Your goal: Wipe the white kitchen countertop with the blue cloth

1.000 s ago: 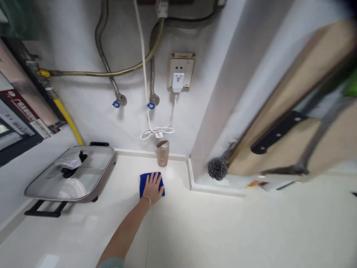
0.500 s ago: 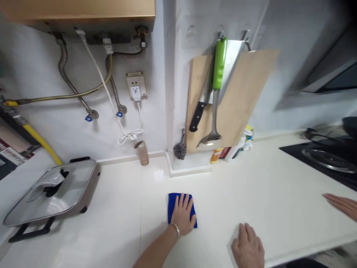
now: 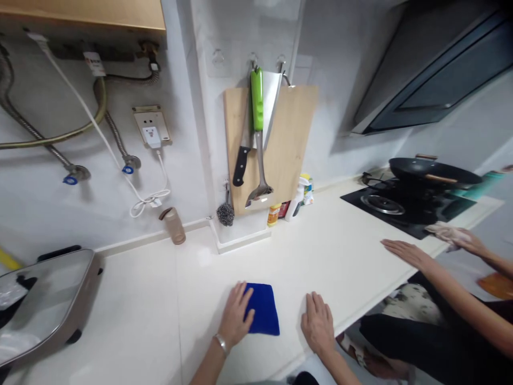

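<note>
A folded blue cloth (image 3: 263, 310) lies flat on the white countertop (image 3: 216, 272). My left hand (image 3: 237, 313), with a silver bracelet at its wrist, is at the cloth's left edge, its fingers apart and their tips overlapping that side. Whether those fingertips press on the cloth, I cannot tell. To the right of the cloth, my right hand (image 3: 318, 323) rests palm down near the counter's front edge. Its fingers are extended close together, and it holds nothing.
Another person's hand (image 3: 404, 252) lies on the counter at right; their other hand grips a pale rag (image 3: 449, 234) by the black stove (image 3: 420, 214) with a wok (image 3: 435, 172). An electric pan (image 3: 76, 299) stands left. A brown bottle (image 3: 175, 227) and spray bottle (image 3: 296, 202) line the wall.
The view has swung right, showing more of the stove and the other person. My left hand has slid from the cloth's middle to its left side, uncovering most of it.
</note>
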`<state>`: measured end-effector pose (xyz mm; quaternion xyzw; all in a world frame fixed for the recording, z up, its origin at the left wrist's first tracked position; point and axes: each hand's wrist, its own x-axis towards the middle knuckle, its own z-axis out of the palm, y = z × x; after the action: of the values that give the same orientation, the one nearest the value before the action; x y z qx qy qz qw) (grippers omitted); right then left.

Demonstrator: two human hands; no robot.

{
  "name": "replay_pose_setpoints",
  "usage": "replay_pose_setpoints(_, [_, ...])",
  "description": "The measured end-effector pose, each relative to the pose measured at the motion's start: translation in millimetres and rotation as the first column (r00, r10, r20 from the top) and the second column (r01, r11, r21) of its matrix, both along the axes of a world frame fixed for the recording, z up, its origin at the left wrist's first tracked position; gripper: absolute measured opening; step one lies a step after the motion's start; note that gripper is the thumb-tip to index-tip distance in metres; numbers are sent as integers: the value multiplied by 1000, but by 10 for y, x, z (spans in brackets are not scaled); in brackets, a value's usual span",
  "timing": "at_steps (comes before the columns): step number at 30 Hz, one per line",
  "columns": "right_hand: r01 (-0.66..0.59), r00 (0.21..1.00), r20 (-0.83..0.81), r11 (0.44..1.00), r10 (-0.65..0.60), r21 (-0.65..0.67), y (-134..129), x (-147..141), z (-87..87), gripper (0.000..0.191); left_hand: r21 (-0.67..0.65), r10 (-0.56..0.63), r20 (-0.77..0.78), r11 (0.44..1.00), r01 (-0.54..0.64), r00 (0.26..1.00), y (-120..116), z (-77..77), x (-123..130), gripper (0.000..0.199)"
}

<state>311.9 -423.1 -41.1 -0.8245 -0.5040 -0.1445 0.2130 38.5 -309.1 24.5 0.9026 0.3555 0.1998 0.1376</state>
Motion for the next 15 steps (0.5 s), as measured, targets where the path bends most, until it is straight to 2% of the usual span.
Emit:
replay_pose_setpoints(2, [-73,997,16,997,73,9,61,-162,123,55,50,184,38,981,-185,982,119,-52,-316,54])
replay_pose_setpoints(4, [-261,965,34,965,261,9,189,-423,280,57,93,362,54,926,-366,931,228,-134,-601,55])
replay_pose_setpoints(6, [-478,877,36,877,480,-52,369,-718,432,61,117,499,35,859,-499,866,301,-218,-796,59])
replay_pose_setpoints(8, [-632,771,-10,762,637,-141,547,-953,548,63,154,547,13,826,-542,837,324,-274,-886,61])
replay_pose_setpoints(10, [-693,717,-86,694,692,-198,673,-1056,615,65,191,557,-9,817,-545,831,315,-296,-897,62])
replay_pose_setpoints(11, [-703,708,-123,679,695,-212,710,-1048,631,65,203,557,-20,815,-543,830,309,-300,-888,63])
replay_pose_setpoints(13, [-698,716,-176,681,676,-223,738,-924,640,67,209,556,-37,817,-538,830,312,-314,-871,64])
replay_pose_setpoints(15, [-658,753,-204,719,626,-224,721,-689,637,67,195,548,-36,824,-532,835,341,-355,-882,66])
